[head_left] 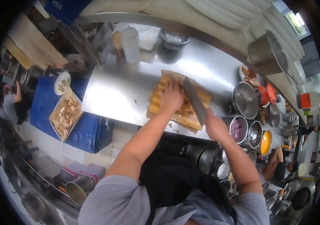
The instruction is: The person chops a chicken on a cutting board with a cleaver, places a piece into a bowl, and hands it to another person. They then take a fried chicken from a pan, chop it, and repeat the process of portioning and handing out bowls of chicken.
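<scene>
On the steel counter lies a wooden cutting board with brown food pieces and crumbs on it. My left hand presses down on the food near the board's middle, its fingers pointing away from me; what lies under the fingertips is hidden. A wide cleaver is in my right hand, which is wrapped round its handle at the board's right side. The blade slants up and left, close beside my left hand.
Steel bowls, one with purple pieces, stand along the right. Squeeze bottles and stacked bowls are at the back. Left, a blue chest bears a food tray. Other people are at far left and right.
</scene>
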